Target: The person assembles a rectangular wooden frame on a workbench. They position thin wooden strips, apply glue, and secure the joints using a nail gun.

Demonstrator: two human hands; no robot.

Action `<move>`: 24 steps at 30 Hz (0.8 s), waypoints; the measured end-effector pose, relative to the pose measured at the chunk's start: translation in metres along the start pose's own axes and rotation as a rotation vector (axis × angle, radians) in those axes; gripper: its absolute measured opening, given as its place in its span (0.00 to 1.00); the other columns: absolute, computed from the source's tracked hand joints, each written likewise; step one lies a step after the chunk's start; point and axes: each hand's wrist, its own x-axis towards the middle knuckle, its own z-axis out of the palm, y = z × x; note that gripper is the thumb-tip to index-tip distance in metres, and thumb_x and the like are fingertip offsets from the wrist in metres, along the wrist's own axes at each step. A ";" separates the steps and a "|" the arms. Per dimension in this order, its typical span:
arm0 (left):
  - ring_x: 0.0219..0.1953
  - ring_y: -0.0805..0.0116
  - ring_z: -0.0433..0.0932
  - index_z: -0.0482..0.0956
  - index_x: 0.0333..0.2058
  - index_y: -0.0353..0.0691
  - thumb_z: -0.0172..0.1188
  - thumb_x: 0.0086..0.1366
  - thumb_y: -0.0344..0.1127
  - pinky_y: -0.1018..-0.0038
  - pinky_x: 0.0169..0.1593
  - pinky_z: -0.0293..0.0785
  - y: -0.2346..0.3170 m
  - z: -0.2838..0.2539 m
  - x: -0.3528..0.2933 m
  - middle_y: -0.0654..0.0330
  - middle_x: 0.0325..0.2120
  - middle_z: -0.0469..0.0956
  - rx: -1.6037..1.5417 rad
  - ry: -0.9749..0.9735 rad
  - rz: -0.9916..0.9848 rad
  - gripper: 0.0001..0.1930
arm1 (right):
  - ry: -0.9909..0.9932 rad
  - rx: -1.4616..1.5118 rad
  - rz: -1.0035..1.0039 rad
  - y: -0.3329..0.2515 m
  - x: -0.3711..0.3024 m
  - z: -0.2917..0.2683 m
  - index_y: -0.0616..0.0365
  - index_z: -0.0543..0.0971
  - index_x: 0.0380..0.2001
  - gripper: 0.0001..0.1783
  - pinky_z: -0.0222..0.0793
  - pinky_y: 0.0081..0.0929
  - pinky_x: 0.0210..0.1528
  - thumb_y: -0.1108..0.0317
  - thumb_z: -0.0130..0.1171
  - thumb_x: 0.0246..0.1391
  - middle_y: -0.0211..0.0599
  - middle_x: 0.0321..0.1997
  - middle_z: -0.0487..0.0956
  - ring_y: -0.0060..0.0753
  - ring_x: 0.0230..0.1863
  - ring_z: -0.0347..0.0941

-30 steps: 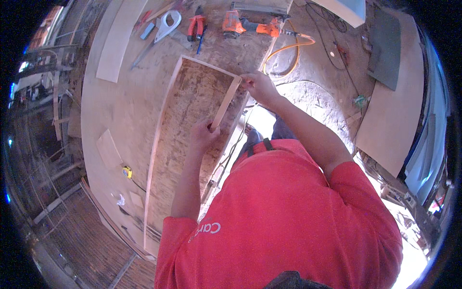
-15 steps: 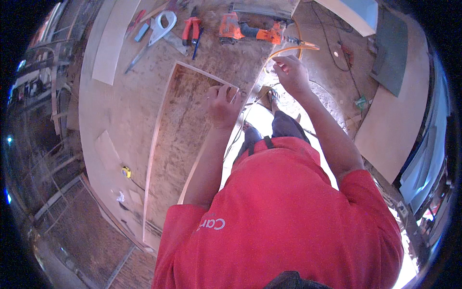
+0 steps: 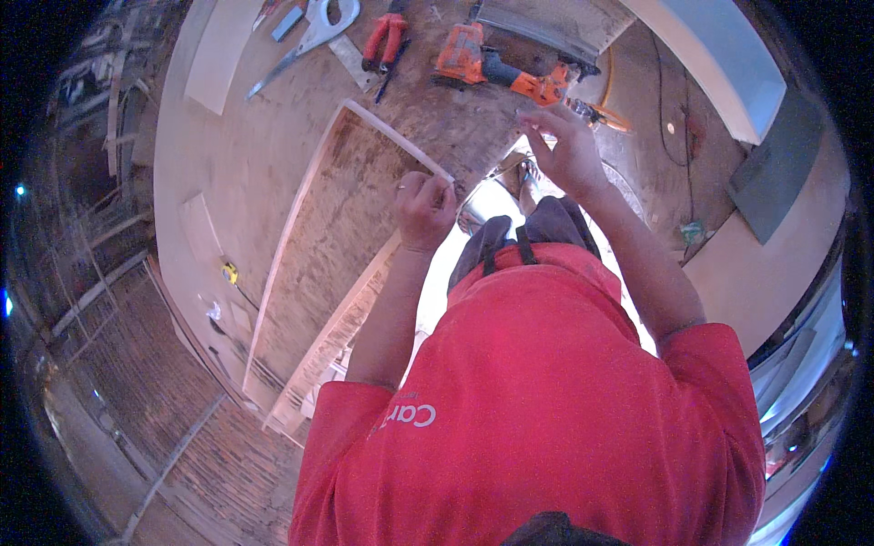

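Observation:
A long frame of thin pale wooden strips lies on the worktable, tapering toward the near left. My left hand is closed with curled fingers on the frame's far right corner. To the right, my right hand is raised just in front of an orange and black nail gun, apart from it. Its thumb and forefinger are spread, and I see nothing held between them. The nail gun lies on its side at the table's far edge, with an orange hose beside it.
Red-handled pliers, a dark blue pen and a white-handled handsaw lie at the far side. A yellow tape measure rests at the left. Pale boards and a dark green panel stand to the right.
My view has shifted, so tools and boards sit differently. The frame's near right strip shows more. My right hand has moved closer to the nail gun; my left stays at the frame's corner.

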 end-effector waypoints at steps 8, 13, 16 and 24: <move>0.36 0.61 0.79 0.82 0.33 0.46 0.70 0.51 0.35 0.60 0.52 0.67 0.006 -0.008 0.001 0.64 0.28 0.77 0.095 0.009 -0.002 0.10 | 0.018 -0.200 -0.225 -0.002 0.059 0.002 0.55 0.86 0.40 0.11 0.77 0.41 0.45 0.69 0.68 0.51 0.41 0.38 0.81 0.48 0.40 0.81; 0.38 0.58 0.80 0.83 0.38 0.47 0.71 0.51 0.38 0.57 0.53 0.68 -0.003 -0.007 -0.011 0.61 0.33 0.80 0.130 -0.019 -0.042 0.14 | -0.133 -0.197 -0.261 -0.010 0.030 0.027 0.56 0.85 0.41 0.12 0.76 0.44 0.44 0.70 0.67 0.52 0.45 0.39 0.81 0.51 0.42 0.80; 0.41 0.55 0.80 0.83 0.40 0.47 0.72 0.53 0.41 0.56 0.51 0.70 -0.007 -0.015 -0.019 0.59 0.36 0.80 0.152 -0.058 -0.075 0.15 | -0.220 -0.125 -0.141 -0.019 -0.008 0.041 0.57 0.84 0.41 0.12 0.76 0.46 0.42 0.70 0.66 0.52 0.46 0.39 0.80 0.54 0.40 0.79; 0.40 0.47 0.79 0.82 0.38 0.39 0.74 0.56 0.42 0.52 0.43 0.74 -0.042 -0.034 0.006 0.51 0.36 0.80 0.095 0.082 0.026 0.17 | -0.074 -0.079 0.080 -0.031 -0.104 0.085 0.57 0.83 0.37 0.09 0.76 0.48 0.47 0.71 0.65 0.52 0.45 0.40 0.80 0.53 0.44 0.78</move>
